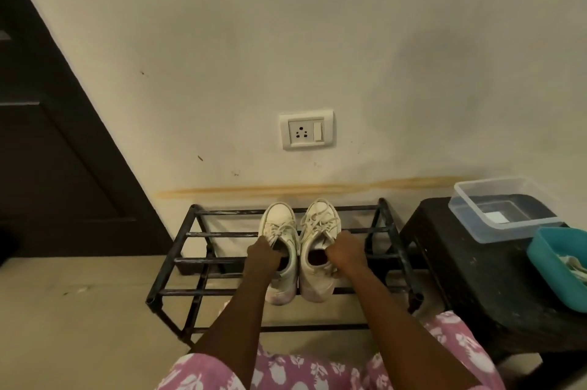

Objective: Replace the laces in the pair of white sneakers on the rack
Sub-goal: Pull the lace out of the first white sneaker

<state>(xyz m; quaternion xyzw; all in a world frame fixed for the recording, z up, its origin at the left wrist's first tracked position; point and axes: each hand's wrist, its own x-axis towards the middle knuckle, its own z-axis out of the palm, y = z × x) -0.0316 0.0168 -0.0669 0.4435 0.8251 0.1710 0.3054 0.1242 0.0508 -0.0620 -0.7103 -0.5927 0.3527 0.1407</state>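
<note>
Pink flower-print cloth (286, 370) covers the person's lap, just short of the black metal rack (222, 234). On its top bars the white sneakers stand side by side, toes to the wall: the left sneaker (279, 215) and the right sneaker (317, 285), their laces (319, 218) threaded. The left grip (263, 254) is clamped on the left sneaker's collar, and the right grip (346, 251) is curled round the right sneaker's collar. Beside the rack a dark stool (460, 262) carries two tubs, a clear tub (476, 215) and a teal tub (546, 275).

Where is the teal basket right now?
The teal basket sits far right in the head view, on the black stool beside the shoe rack, just nearer than the clear plastic box.
</note>
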